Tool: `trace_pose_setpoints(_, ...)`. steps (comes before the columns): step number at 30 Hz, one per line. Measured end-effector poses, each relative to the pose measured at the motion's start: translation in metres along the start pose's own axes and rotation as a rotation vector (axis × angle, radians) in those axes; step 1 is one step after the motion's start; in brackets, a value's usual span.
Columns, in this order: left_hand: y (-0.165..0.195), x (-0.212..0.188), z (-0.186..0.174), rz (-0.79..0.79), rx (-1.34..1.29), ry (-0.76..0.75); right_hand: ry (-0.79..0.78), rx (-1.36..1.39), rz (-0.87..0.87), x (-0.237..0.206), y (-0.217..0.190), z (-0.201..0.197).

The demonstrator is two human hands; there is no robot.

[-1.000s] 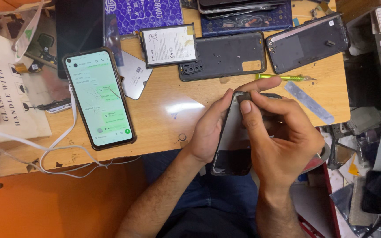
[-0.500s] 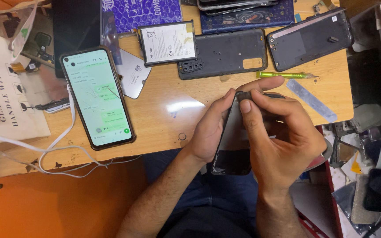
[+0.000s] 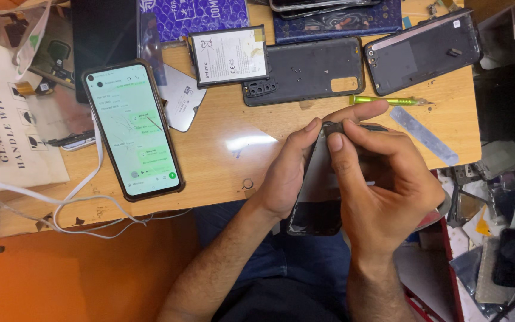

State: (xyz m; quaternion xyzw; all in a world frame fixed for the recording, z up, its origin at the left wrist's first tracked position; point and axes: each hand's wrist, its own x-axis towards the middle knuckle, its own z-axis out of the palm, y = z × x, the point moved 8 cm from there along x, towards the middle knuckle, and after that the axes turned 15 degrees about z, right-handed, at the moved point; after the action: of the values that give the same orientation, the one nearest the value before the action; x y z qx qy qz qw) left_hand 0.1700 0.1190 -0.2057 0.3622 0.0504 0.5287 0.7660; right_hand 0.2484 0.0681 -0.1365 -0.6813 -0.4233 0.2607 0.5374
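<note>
Dark phone (image 3: 316,197) held on edge over the near rim of the wooden bench (image 3: 222,155) — clasped by left hand (image 3: 287,173) along one side, right hand (image 3: 382,185) fingers pinched at its top corner. Apparently a prying or seating step at that corner; next calls for steady pressure, no twisting. Beyond: one lit phone (image 3: 133,130), one battery (image 3: 229,55), two back covers, one green-handled screwdriver (image 3: 388,101).
</note>
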Motion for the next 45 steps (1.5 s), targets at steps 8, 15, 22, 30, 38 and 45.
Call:
trace_pose_setpoints(8,0.0016,-0.0009,-0.0004,0.014,0.024,-0.015,-0.011,-0.010,0.008,0.0002,0.0004,-0.0010)
trace_pose_setpoints(15,-0.0005,-0.0010,0.0004,0.007,-0.009,-0.022,-0.027,0.013,0.018,0.0003,0.0000,-0.0022)
trace_pose_setpoints(22,-0.0019,-0.0018,0.0023,-0.004,-0.039,-0.011,-0.008,0.036,0.010,-0.0005,0.0027,-0.0027)
trace_pose_setpoints(30,-0.0047,-0.0023,0.0013,-0.048,-0.088,0.014,-0.023,-0.002,-0.007,-0.0003,0.0002,-0.0023)
trace_pose_setpoints(38,0.0022,-0.0011,0.0024,0.029,0.035,-0.037,-0.012,0.036,0.020,0.0005,0.0012,-0.0036)
trace_pose_setpoints(45,0.0037,-0.0015,0.0036,0.030,0.034,-0.019,-0.034,-0.038,-0.016,0.0001,-0.0024,-0.0048)
